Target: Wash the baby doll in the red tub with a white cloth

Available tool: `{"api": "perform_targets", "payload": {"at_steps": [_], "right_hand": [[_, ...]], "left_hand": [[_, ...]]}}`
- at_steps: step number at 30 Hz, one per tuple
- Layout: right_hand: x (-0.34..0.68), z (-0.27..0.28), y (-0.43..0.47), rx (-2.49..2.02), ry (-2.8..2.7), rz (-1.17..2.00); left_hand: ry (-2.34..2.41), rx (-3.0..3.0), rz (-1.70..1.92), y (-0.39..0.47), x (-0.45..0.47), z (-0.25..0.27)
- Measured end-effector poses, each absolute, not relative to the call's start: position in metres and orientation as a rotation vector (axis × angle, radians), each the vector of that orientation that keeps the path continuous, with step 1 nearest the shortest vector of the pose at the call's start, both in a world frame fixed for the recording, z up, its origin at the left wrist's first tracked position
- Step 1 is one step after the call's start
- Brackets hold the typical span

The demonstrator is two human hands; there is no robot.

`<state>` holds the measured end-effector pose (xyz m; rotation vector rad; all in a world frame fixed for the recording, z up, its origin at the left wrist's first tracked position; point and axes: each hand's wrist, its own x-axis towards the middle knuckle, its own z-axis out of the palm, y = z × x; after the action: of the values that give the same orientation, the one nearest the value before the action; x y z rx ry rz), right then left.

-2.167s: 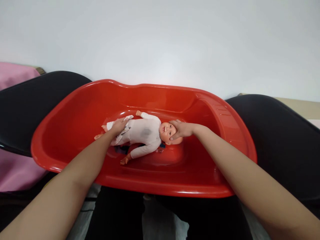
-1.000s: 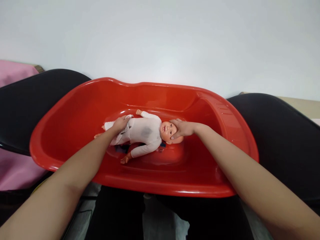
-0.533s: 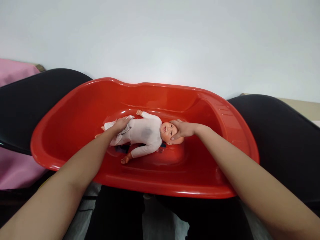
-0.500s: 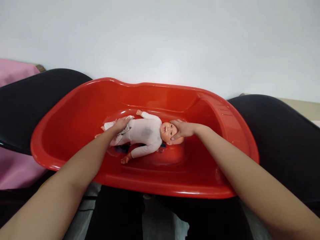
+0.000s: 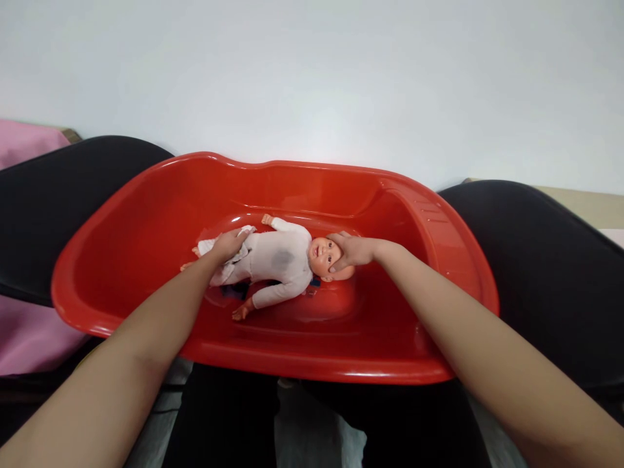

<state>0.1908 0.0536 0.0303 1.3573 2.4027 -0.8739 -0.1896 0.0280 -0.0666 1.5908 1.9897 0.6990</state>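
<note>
A baby doll with a white cloth body lies on its back in a red plastic baby bathtub. Its head points right and its feet point left; a grey patch marks its chest. My right hand is wrapped over the top of the doll's head, thumb on the near side. Around the doll's hips or upper legs, my left hand grips the loose white cloth and leg, its fingertips partly hidden. One doll arm reaches toward the tub's near side, the other toward the far side.
Black chairs flank the tub, one on the left and one on the right. Pink cloth shows at the far left. A white wall rises behind the tub. My legs in black trousers are below its near rim.
The whole scene has shifted slightly left in view. Both hands keep their places on the doll, which lies the same way in the tub.
</note>
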Motion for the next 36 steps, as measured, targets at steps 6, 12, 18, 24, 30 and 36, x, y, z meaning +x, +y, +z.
{"api": "perform_targets", "payload": {"at_steps": [6, 12, 18, 24, 30, 36], "right_hand": [[0.191, 0.029, 0.055, 1.341, 2.403, -0.868], [0.193, 0.027, 0.057, 1.330, 2.408, -0.885], [0.192, 0.028, 0.056, 1.322, 2.409, -0.867], [0.189, 0.033, 0.052, 1.334, 2.405, -0.852], [0.189, 0.030, 0.055, 1.323, 2.410, -0.851], [0.190, 0.030, 0.055, 1.325, 2.404, -0.860]], "left_hand": [[1.956, 1.661, 0.665, 0.029, -0.195, -0.070], [1.944, 1.689, 0.649, 0.026, -0.192, -0.064], [1.992, 1.709, 0.599, 0.020, -0.198, -0.061], [2.148, 1.672, 0.518, 0.021, -0.209, -0.069], [2.000, 1.706, 0.629, 0.023, -0.191, -0.064], [1.711, 1.758, 0.765, 0.022, -0.153, -0.047]]}}
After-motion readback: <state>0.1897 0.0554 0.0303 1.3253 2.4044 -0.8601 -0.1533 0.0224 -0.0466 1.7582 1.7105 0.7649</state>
